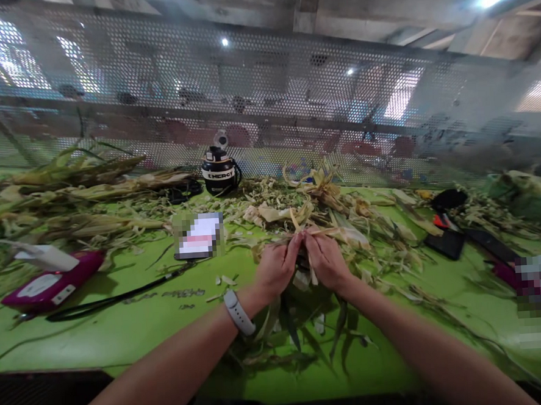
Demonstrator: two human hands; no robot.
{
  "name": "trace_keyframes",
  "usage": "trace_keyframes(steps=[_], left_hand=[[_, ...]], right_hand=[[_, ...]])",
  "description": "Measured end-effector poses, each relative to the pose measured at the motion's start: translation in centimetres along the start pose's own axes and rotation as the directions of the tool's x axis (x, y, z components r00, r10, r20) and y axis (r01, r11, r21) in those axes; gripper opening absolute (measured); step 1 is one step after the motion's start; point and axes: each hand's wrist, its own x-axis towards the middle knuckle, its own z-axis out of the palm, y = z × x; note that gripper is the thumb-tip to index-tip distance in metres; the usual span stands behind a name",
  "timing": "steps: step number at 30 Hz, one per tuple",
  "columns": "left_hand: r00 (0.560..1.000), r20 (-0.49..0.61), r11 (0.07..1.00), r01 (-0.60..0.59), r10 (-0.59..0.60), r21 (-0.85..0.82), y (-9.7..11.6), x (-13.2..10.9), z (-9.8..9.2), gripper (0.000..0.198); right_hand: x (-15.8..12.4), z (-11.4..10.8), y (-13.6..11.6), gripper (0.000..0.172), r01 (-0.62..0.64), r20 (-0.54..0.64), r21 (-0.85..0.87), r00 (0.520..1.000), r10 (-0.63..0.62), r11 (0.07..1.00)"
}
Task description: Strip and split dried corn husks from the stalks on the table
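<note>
Both of my hands meet over a green table (136,327) strewn with corn husks. My left hand (277,266), with a white band on its wrist, is closed on the pale dry leaves of a corn ear (300,237). My right hand (326,261) pinches the same bundle from the other side. Green and tan husk strips (306,328) hang and lie below my hands. The ear itself is mostly hidden by my fingers.
Piles of husks (68,196) cover the table's left and back. A black bottle (220,172) stands at the back before a perforated metal screen (264,105). A phone (199,236), a magenta device (51,286) with a cable, and dark items (448,228) lie around.
</note>
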Motion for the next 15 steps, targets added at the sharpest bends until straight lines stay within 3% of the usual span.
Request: trace_keyframes(steps=[3,6,11,15], left_hand=[[0.992,-0.012,0.988,0.123,-0.125,-0.093,0.0,0.0,0.4,0.052],[0.978,-0.018,0.938,0.195,-0.209,-0.286,0.7,0.1,0.6,0.049],[0.972,0.036,0.850,0.220,-0.231,-0.479,1.1,0.3,0.5,0.033],[0.974,0.040,0.844,0.212,-0.222,-0.493,0.5,0.5,0.4,0.032]], right_hand=[[0.0,0.2,-0.1,0.034,0.020,-0.017,0.022,1.000,-0.019,1.000],[-0.1,0.4,-0.3,0.034,0.016,-0.063,0.053,0.998,-0.013,0.998],[-0.4,0.7,-0.4,0.028,-0.025,-0.071,0.090,0.997,0.031,0.996],[-0.4,0.9,-0.2,0.027,-0.040,-0.063,0.129,0.997,0.049,0.991]])
